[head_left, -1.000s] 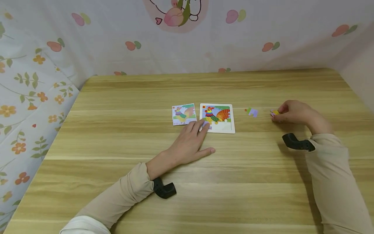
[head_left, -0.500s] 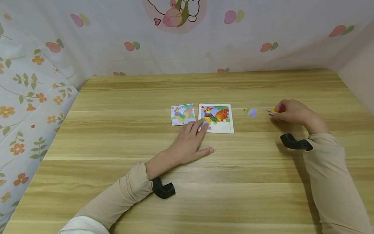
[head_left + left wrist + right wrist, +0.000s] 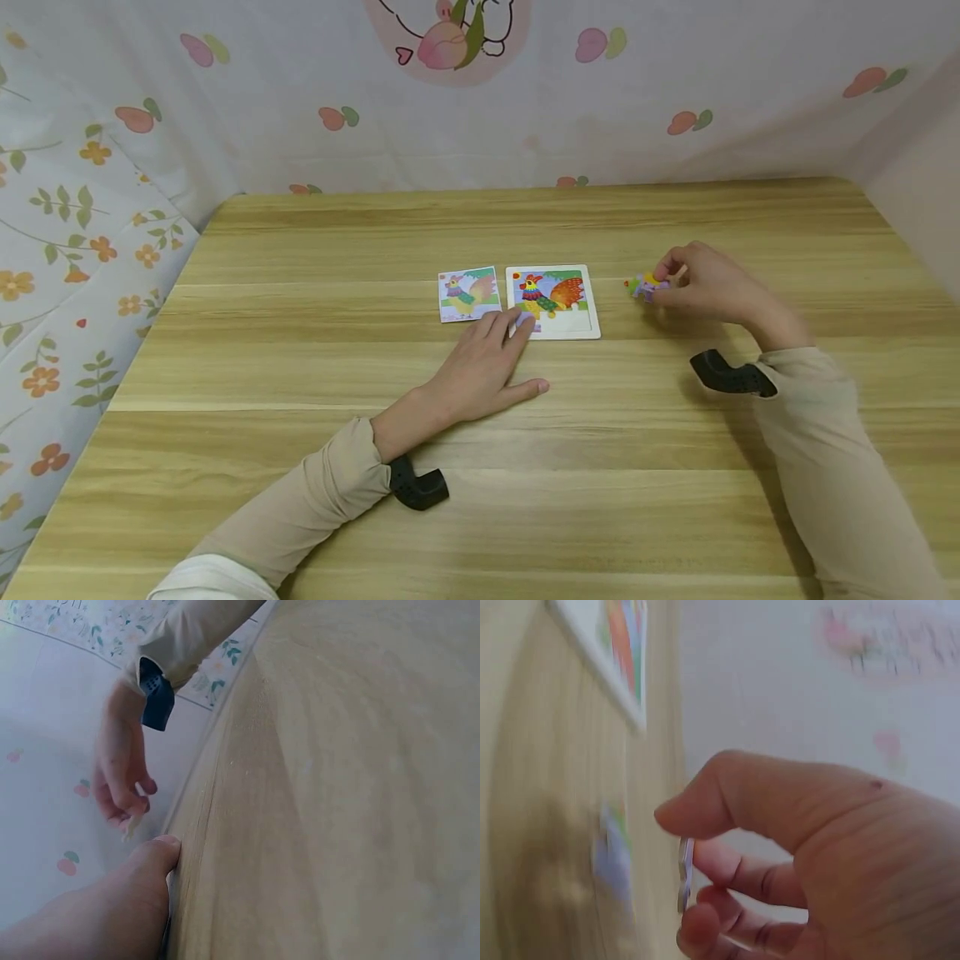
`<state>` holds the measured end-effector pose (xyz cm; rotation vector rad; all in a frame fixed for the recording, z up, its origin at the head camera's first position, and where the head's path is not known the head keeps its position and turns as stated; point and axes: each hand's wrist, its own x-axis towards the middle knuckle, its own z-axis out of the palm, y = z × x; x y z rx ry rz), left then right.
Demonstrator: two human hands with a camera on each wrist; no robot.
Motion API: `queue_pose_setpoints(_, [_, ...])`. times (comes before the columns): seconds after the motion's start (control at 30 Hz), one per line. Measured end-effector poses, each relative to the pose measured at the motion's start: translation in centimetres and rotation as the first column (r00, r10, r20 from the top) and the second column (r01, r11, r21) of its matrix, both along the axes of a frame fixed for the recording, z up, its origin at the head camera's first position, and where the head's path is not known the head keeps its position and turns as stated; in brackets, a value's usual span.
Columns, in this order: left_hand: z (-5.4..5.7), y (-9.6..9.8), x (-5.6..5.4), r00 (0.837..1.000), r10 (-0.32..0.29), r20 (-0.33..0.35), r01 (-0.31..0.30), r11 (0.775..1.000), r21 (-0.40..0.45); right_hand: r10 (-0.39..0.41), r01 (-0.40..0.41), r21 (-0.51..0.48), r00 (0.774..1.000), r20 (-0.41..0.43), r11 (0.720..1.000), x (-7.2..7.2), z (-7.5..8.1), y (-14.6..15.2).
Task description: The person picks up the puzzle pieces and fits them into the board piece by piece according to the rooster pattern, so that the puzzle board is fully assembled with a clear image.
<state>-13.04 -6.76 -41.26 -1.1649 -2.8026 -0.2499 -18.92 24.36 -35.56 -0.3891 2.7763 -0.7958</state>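
Observation:
My left hand (image 3: 480, 371) lies with extended fingers at the lower left corner of a white-framed puzzle tray (image 3: 577, 323). The tray carries a rooster picture, and its lower right part shows bare white. In the left wrist view the thumb (image 3: 124, 896) stretches along the tabletop. My right hand (image 3: 708, 283), to the right of the tray, pinches a thin yellow and purple puzzle piece (image 3: 684, 874) between thumb and fingers. Just beneath and left of it, a green and purple puzzle piece (image 3: 611, 862) rests on the table, partly covered in the head view.
A square picture card (image 3: 468, 296) with a paler rooster lies left of the tray. All of it rests on a wood-grain table (image 3: 337, 333). Behind stands a white curtain (image 3: 262, 108) printed with fruit, and a floral cloth (image 3: 82, 292) hangs at the left.
My right hand has lifted the yellow and purple puzzle piece and carried it left, over the other loose puzzle piece. The left hand stays in place on the tray corner.

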Motion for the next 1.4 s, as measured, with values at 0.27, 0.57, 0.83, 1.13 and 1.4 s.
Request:
queue_pose_setpoints(0.27, [-0.2,-0.2,0.0,1.0,-0.005,-0.012,0.005,1.0,0.004,0.151,-0.156,-0.037,0.982,-0.11,0.987,1.2,-0.9,-6.7])
queue_pose_setpoints(0.57, [-0.3,0.2,0.0,1.0,-0.009,-0.009,0.009,1.0,-0.019,0.238,-0.245,-0.046,0.963,-0.125,0.968,1.9,-2.7,-9.6])
queue_pose_setpoints(0.83, [-0.2,0.2,0.0,1.0,-0.001,-0.002,0.001,1.0,0.006,0.264,-0.273,-0.082,0.959,-0.105,0.959,1.7,-3.0,-9.3])
queue_pose_setpoints(1.13, [-0.2,0.1,0.0,1.0,-0.002,0.002,0.002,1.0,0.024,0.265,-0.276,-0.111,0.959,-0.104,0.955,1.5,-2.9,-9.3])
queue_pose_setpoints(1.4, [0.1,0.0,0.0,1.0,-0.018,-0.015,0.018,1.0,0.011,0.181,-0.194,-0.177,0.979,-0.088,0.965,1.2,-3.3,-9.4])
